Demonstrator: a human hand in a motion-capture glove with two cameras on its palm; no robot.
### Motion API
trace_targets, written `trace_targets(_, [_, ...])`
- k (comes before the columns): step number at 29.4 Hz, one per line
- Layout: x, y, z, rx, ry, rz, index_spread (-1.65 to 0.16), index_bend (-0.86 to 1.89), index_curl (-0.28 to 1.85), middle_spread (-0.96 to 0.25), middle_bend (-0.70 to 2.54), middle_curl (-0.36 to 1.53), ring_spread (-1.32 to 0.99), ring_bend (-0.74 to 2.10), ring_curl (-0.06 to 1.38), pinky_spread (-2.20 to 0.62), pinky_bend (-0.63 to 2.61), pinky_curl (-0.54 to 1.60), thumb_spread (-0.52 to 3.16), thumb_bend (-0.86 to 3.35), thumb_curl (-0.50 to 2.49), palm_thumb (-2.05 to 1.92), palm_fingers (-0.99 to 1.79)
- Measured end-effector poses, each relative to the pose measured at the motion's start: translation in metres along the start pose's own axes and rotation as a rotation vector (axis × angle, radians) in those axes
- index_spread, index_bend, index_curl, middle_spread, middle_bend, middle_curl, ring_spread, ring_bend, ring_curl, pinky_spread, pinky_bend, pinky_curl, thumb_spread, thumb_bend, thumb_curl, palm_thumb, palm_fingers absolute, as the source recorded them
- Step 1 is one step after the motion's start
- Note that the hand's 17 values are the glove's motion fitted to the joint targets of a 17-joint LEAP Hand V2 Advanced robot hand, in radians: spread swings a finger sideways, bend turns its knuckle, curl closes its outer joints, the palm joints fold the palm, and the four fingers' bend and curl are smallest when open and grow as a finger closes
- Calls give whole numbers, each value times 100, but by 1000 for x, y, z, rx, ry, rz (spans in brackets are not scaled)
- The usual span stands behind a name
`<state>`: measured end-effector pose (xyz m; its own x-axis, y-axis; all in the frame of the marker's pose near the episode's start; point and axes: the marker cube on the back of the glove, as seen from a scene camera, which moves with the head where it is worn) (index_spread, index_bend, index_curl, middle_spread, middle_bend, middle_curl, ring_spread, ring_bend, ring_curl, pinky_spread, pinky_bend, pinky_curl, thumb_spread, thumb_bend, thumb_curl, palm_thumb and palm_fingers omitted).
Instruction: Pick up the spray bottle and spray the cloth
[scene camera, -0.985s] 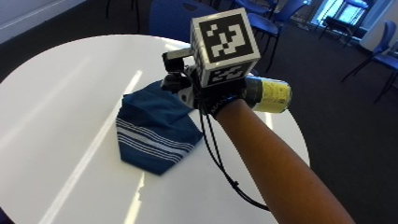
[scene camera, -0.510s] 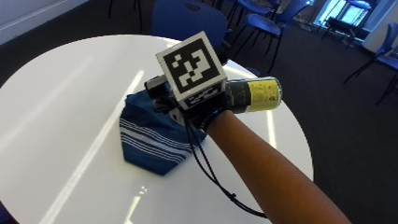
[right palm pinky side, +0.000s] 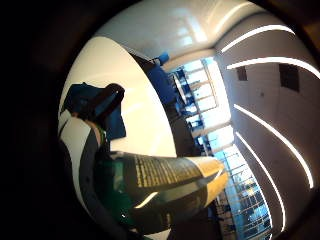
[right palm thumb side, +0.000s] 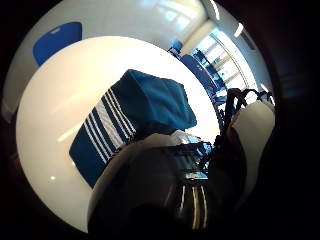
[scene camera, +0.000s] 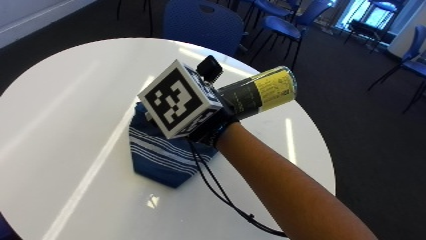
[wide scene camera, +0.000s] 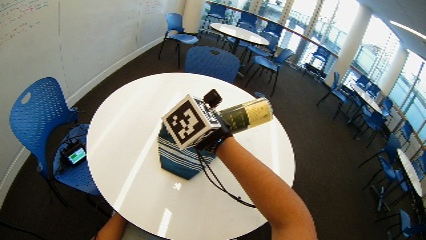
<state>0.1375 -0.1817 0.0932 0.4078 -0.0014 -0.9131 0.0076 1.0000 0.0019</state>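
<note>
The spray bottle (scene camera: 258, 94) is held in the gloved right hand (scene camera: 216, 120), lifted off the white round table (scene camera: 60, 100). In the outside view it sits right of the centre of the frame and lies tilted, almost on its side. Its flat base points to the upper right, and its yellow label with dark print faces the camera. The head of the bottle is hidden behind the hand, so I cannot tell where the nozzle points. The fingers of the hand are wrapped around the dark part of the bottle; in the thumb side palm view the bottle (right palm thumb side: 165, 195) fills the lower part of the frame, close to the palm, and in the little finger side palm view its printed label (right palm pinky side: 165, 175) crosses the lower middle.

The cloth (scene camera: 163, 155) is a dark blue folded towel with thin white stripes near one end. It lies on the table just left of the centre of the outside view, below the hand, and partly covered by it from this angle. In the thumb side palm view the cloth (right palm thumb side: 135, 115) is in the middle of the frame, and its stripes run across the left part.

In the wide outside view the forearm (wide scene camera: 266, 185) comes in from the lower right. Blue chairs (wide scene camera: 40, 120) stand around the table on dark floor, and other tables with chairs are in the upper part of the frame.
</note>
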Motion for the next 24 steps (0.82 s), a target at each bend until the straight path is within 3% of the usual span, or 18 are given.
trace_targets(24, [-43,10,6,39,164,-181,-24,54,55,-21,64,50,-23,59,45,-30,35,40,19,-3,83,86,140])
